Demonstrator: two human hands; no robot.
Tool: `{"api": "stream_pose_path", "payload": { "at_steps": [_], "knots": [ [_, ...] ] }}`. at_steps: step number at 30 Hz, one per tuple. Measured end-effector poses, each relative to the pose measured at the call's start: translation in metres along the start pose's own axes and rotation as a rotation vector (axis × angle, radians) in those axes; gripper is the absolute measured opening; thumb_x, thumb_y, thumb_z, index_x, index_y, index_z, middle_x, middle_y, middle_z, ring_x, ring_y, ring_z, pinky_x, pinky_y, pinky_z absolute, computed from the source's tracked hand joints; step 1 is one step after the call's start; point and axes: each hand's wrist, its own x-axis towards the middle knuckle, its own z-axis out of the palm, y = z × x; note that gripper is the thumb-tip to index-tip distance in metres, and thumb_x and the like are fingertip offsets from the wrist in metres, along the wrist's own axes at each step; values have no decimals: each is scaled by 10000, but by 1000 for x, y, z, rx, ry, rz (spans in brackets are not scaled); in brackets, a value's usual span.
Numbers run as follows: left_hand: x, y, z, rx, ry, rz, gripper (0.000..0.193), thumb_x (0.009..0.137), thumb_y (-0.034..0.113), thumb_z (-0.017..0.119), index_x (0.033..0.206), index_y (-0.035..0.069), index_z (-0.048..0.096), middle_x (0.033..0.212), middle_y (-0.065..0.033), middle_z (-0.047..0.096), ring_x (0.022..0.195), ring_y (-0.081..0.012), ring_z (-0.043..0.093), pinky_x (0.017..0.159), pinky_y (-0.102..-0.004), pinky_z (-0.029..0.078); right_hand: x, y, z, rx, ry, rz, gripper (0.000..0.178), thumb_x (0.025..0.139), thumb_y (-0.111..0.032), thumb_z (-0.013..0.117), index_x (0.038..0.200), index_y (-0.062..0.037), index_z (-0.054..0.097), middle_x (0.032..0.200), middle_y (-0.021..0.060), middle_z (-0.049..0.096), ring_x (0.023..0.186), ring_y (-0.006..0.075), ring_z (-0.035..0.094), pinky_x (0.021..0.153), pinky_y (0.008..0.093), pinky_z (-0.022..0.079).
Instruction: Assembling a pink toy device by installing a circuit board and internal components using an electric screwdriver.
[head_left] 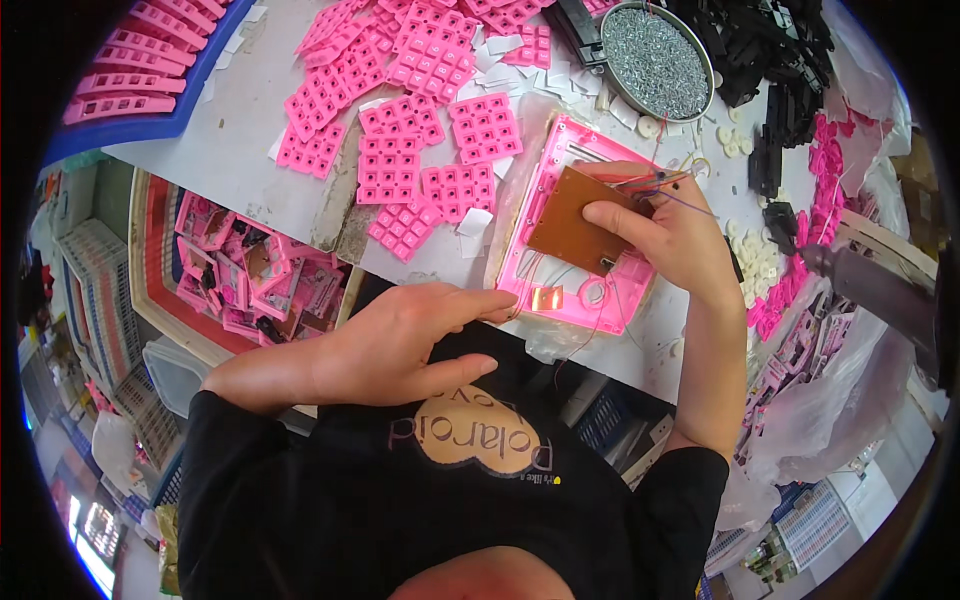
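Observation:
A brown circuit board [572, 222] with several thin coloured wires is gripped in my right hand [668, 232], thumb on its face. It is held over a pink plastic housing [632, 300], which lies near the table's front edge on a pad wrapped in clear plastic. My left hand [420, 335] is at the housing's lower left corner, fingers stretched out and thumb apart, holding nothing. Close to those fingertips, a small copper-coloured piece [547, 298] sits inside the housing. Part of the housing is hidden by the board and my right hand.
Pink keypads [388, 165] lie in a heap left of the housing. Beyond it stands a round tin of small screws [655, 62]. Black plastic parts [775, 60] and white round pieces [752, 250] lie to the right. Below the table's left edge, a bin [160, 290] holds pink assemblies.

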Motion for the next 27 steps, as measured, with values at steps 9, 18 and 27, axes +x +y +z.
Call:
{"api": "stream_pose_path", "payload": {
  "at_steps": [9,18,27],
  "knots": [
    [3,10,-9,84,66,-85,533,846,87,761,1345,31,581,1029,-106,718,926,-278,687,784,-363,543,6,-10,10,-416,80,-165,330,876,-259,758,1148,-73,739,672,179,642,549,294,609,558,365,489],
    [30,-1,-23,445,344,109,245,834,71,759,1058,52,662,734,-60,608,694,-261,614,647,-393,475,2,-20,12,-597,86,-171,299,891,-188,768,1163,-70,732,736,99,702,578,141,588,575,309,477],
    [59,-6,-14,838,233,437,457,815,287,785,1173,33,660,1174,-118,648,1173,-256,611,990,-477,416,-3,-33,23,-853,285,-162,442,802,-181,812,1180,-27,641,840,142,694,773,356,658,684,437,518]
  ]
}}
